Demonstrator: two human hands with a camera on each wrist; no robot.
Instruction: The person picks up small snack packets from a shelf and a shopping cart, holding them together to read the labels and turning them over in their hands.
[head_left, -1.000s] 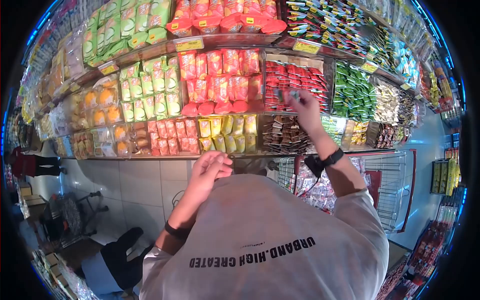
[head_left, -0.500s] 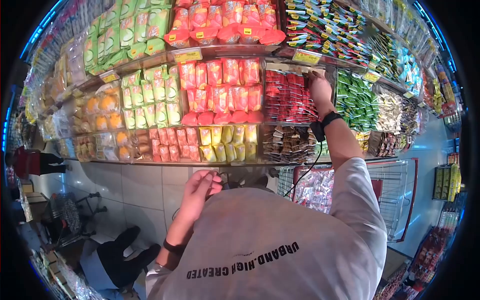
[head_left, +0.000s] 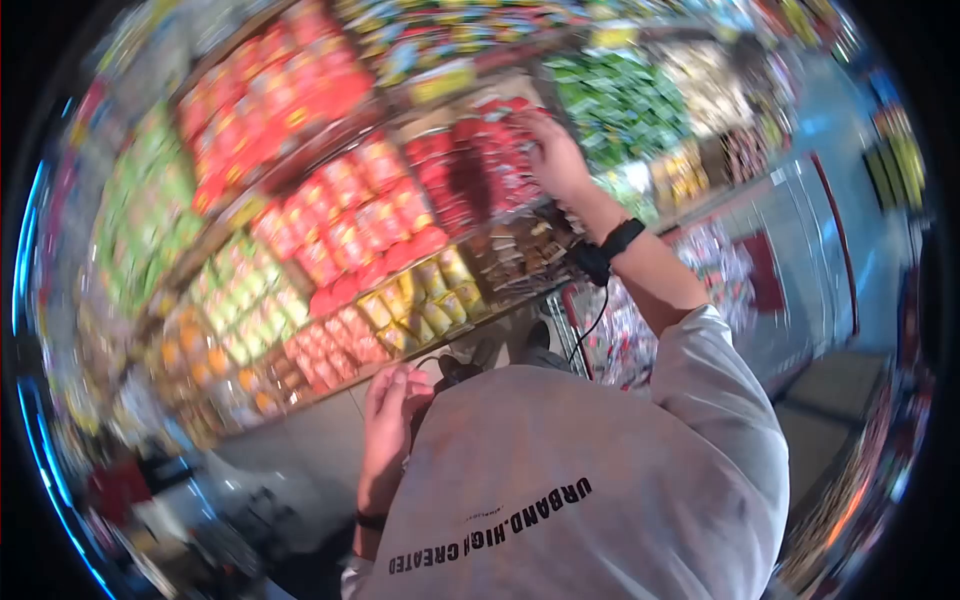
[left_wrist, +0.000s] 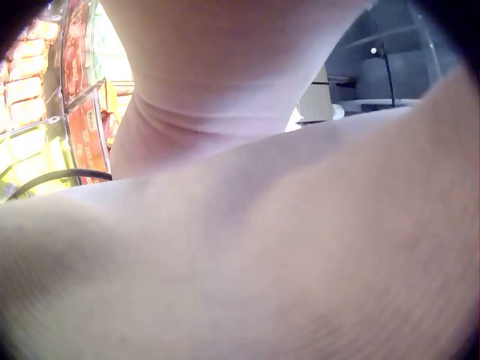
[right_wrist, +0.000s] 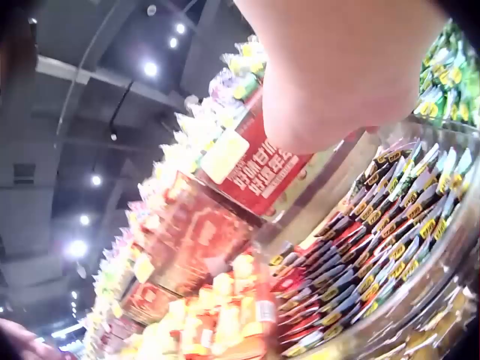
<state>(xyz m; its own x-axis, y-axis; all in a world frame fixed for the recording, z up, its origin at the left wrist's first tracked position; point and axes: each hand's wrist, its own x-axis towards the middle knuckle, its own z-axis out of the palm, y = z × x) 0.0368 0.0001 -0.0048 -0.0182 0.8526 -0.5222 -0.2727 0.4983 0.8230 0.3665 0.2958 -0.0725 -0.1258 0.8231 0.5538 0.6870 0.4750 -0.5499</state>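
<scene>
In the head view my right hand (head_left: 555, 155) reaches over the bin of small red packets (head_left: 505, 140), its fingertips at the packets near the bin's back right. Motion blur hides how the fingers lie and whether a packet is between them. The right wrist view shows the heel of the hand above slanted rows of dark and red packets (right_wrist: 352, 251), with the fingers out of sight. My left hand (head_left: 392, 392) hangs in front of my shirt near the shelf's lower edge, fingers loosely curled and holding nothing. Its wrist view is mostly filled by bare skin.
Green packets (head_left: 615, 105) fill the bin to the right, brown ones (head_left: 525, 255) the bin below. Larger red-and-yellow packs (head_left: 345, 215) stand to the left. A shopping cart with many small packets (head_left: 625, 345) stands beside me at the right. A cable (head_left: 592, 330) trails from the right wrist.
The head view has turned, tilting the shelves and blurring them. My right hand first moved deeper to the bin's back right corner, then came a little forward over the red packets. The left hand stays low.
</scene>
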